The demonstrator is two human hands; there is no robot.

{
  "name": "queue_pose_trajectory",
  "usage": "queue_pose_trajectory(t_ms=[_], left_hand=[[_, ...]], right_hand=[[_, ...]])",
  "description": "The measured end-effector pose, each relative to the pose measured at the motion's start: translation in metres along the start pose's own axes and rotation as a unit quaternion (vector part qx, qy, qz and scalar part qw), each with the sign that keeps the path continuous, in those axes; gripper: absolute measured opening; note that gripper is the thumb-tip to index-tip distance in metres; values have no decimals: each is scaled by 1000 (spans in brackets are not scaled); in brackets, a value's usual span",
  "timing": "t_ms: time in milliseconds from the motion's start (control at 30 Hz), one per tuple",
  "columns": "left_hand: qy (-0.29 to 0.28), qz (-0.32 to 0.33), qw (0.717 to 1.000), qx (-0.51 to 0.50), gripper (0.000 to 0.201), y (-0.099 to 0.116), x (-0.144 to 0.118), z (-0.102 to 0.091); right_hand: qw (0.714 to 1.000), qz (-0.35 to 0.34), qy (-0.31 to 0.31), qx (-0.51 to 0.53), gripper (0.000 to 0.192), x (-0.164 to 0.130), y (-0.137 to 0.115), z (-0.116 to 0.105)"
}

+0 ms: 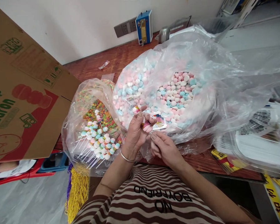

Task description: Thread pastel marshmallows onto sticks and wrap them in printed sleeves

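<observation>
My left hand (135,132) is raised in front of me, pinching a candy skewer (146,124) of pastel marshmallow pieces with a small printed wrapper (160,123) at its tip. My right hand (163,147) sits just below and right of it, fingers closed on the lower end of the same skewer. Behind them lies a big clear plastic bag (200,62) full of pink, white and blue marshmallows (175,91). To the left, a smaller clear bag (72,124) holds finished skewers (99,141) with white sticks and colourful ring candy (102,113).
A large cardboard box flap (25,90) leans at the left. Printed sheets in clear film (259,137) lie at the right on the red wooden table (95,63). A blue device (144,26) and wall sockets stand at the back. Gold ties (78,189) hang near my left knee.
</observation>
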State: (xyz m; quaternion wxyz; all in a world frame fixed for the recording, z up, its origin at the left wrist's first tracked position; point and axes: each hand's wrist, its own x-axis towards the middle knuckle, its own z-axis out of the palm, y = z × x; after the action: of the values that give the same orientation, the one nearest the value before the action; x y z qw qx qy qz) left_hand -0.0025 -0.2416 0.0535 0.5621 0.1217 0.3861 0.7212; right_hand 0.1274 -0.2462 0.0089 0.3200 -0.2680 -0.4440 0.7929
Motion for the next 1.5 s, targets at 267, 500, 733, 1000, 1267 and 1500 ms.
queue_pose_trajectory(t_ms=[267, 500, 733, 1000, 1267, 1500], left_hand=[[63, 29, 997, -23, 29, -10, -2, 12], [70, -20, 996, -47, 15, -7, -9, 14], [38, -24, 997, -55, 25, -25, -9, 0], [6, 34, 999, -2, 24, -21, -5, -4], [-2, 43, 999, 26, 27, -31, -15, 0], [-2, 40, 998, -38, 20, -14, -3, -7]], right_hand=[[739, -335, 136, -568, 34, 3, 11, -15], [734, -329, 102, -585, 38, 8, 18, -20], [788, -343, 93, -503, 36, 14, 13, -15], [835, -286, 143, -448, 23, 15, 0, -10], [954, -136, 107, -246, 22, 23, -11, -6], [993, -15, 32, -115, 32, 15, -17, -12]])
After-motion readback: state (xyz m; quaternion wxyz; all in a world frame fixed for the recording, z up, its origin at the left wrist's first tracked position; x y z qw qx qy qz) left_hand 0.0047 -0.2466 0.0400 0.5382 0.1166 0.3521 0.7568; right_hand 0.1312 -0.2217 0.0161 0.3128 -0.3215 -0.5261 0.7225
